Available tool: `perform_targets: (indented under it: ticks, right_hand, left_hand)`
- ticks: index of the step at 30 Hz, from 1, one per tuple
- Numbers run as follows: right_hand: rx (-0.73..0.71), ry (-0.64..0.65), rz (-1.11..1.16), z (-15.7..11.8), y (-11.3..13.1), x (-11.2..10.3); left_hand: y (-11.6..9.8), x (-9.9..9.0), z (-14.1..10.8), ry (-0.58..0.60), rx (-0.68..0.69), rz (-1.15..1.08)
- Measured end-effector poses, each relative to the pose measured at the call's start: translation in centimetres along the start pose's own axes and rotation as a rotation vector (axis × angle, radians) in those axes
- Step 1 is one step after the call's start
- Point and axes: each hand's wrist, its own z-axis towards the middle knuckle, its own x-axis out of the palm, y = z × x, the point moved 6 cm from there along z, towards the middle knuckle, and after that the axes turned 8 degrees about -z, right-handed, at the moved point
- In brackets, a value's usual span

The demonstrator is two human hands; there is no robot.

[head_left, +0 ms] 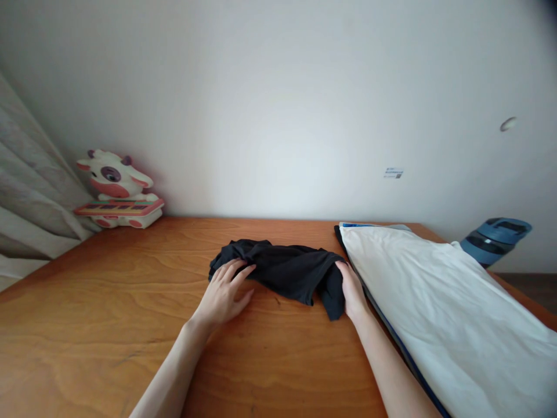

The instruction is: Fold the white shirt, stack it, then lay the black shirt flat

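A crumpled black garment (pixel 282 267) lies bunched on the wooden table in front of me, its exact kind hidden by the folds. My left hand (pixel 226 290) rests against its left end, fingers spread and thumb apart from the cloth. At the other end, my right hand (pixel 350 284) is closed on the edge of the fabric, where a loose flap hangs toward me. Part of the right fingers is hidden by the cloth.
To the right lies a flat stack of clothes with a white garment (pixel 426 278) on top. Beyond it a blue bottle (pixel 491 241) leans. A toy cow keyboard (pixel 119 191) stands at the back left of the table (pixel 108 313), near a curtain (pixel 30 180).
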Motion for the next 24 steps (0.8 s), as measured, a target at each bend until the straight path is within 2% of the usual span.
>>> perform_targets:
  ticks: [2,5,8,11,13,16,19,21,24]
  right_hand:
    - [-0.07,0.172,-0.103,-1.0,1.1,1.1]
    - [-0.291,0.413,-0.446,-3.2,2.2,3.6]
    - [-0.416,0.414,-0.592,-4.6,2.6,5.2]
    - [-0.421,0.503,-0.421,-5.3,3.3,6.4]
    - [-0.332,0.594,-0.279,-5.7,3.5,6.7]
    - [-0.033,0.658,-0.038,-6.1,2.8,6.7]
    - [0.232,0.699,0.35,-7.1,2.4,7.0]
    - [0.312,0.751,0.529,-7.8,2.6,7.3]
    - [0.29,0.754,0.546,-7.9,3.2,7.2]
  left_hand:
    - [0.7,0.8,-0.3,0.003,-0.084,0.047]
    - [1.2,2.4,-0.5,0.03,-0.171,0.019]
    - [0.9,4.1,-0.3,0.036,-0.219,-0.053]
    - [0.7,5.2,0.1,0.023,-0.253,-0.085]
    - [0.8,5.4,0.2,0.024,-0.255,-0.102]
    - [0.7,5.1,0.1,0.046,-0.224,-0.143]
    - [0.1,4.5,0.1,0.079,-0.153,-0.195]
    - [-0.2,4.1,0.3,0.059,-0.119,-0.2]
    - [0.1,3.3,0.6,-0.024,-0.124,-0.162]
